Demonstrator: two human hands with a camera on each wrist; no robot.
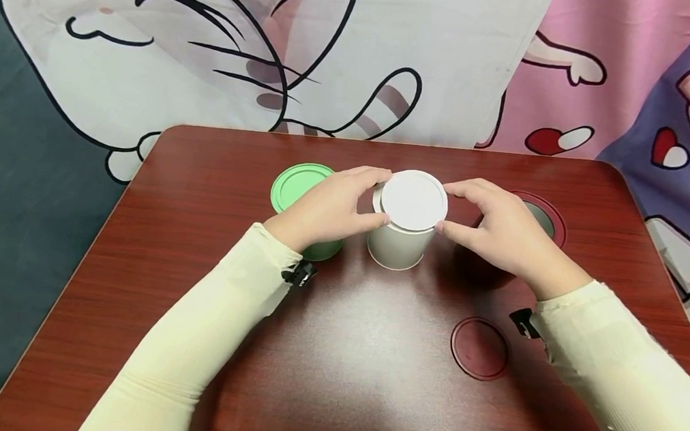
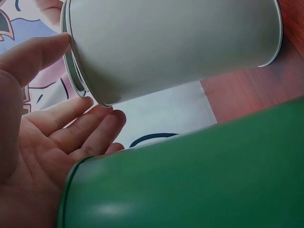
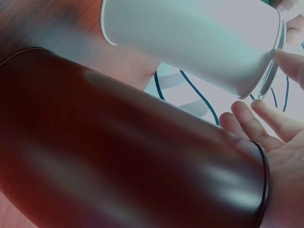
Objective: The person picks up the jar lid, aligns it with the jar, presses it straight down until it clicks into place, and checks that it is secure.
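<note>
Both hands pinching the white lid [image 1: 414, 200] at its rim, left hand [image 1: 328, 208] on one side with thumb and fingertips curled against the edge, right hand [image 1: 500, 230] mirroring it on the other, lid sitting on top of the white tin [image 1: 400, 242] in the middle of the counter [image 1: 333, 351]. Biggest worry, by the look of it: pressing one side harder than the other and cocking the lid so it jams crooked on the rim. Could also tip the whole tin, since it looks light and thin-walled and nothing holds its body down. Crowded too: green tin [image 1: 304, 191] just left of the white tin, partly under the left hand, and dark red tin [image 1: 536, 218] just right of it, open at the top, under the right hand. A slip either way probably knocks one over, and the open one would roll. Loose dark red lid [image 1: 480, 348] lying flat, nearer than the white tin and to its right, well out of the way. Materials: smooth painted metal all round, plain cylinders with a rolled bead at the rim, visible in both wrist views on the white tin [image 2: 171, 47] and the dark red tin [image 3: 128, 156]. Slight gloss, so slippery to dry fingers. Counter glossy too, reddish wood grain, rounded corners, not much friction for a tin base.
</note>
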